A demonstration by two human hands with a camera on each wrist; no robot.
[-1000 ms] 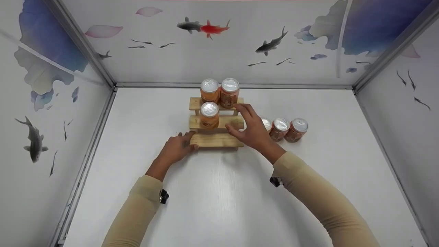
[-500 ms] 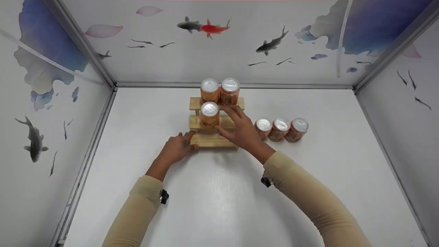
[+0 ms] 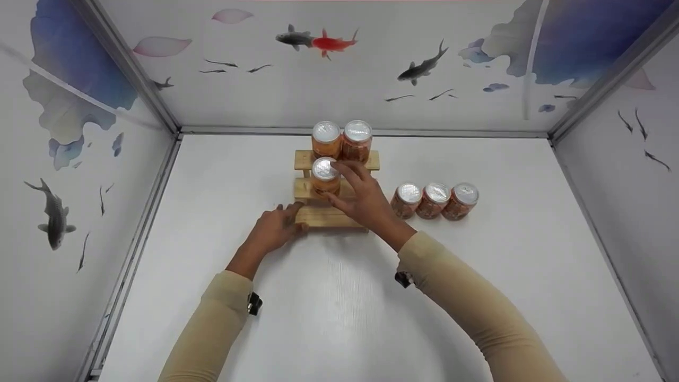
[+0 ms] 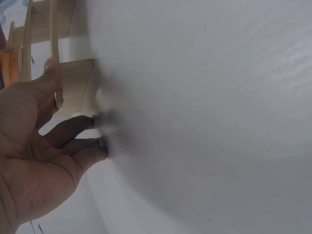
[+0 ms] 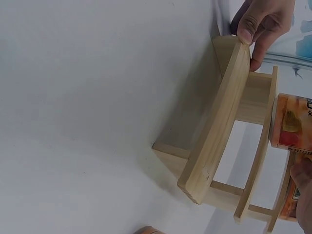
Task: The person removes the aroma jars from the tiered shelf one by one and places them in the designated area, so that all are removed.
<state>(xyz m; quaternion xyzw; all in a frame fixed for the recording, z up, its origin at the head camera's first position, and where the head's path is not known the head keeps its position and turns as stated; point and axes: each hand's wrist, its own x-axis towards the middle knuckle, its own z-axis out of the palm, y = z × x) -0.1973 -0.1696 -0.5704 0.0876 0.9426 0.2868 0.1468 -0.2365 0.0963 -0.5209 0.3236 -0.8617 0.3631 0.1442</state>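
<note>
- L hand (image 3: 273, 229): thumb & finger pinch L end of bottom shelf (image 3: 334, 217).
- Wooden rack (image 3: 301, 188): 3 steps, stands on white table (image 3: 329, 307).
- Mid-shelf jar (image 3: 324, 184): orange, upright, L half of shelf, silver lid (image 3: 322, 168).
- Top-shelf jars (image 3: 324, 146): 2, upright, side by side.
- R hand (image 3: 366, 199): half open, thumb & fingers apart at mid-shelf jar's R side, 1 fingertip over lid edge; can't tell if gripping.
- Row of 3 jars (image 3: 432, 204): upright on table, R of rack.

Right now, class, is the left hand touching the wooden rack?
Touching: the right wrist view shows the left hand gripping the wooden rack at one end.
</note>
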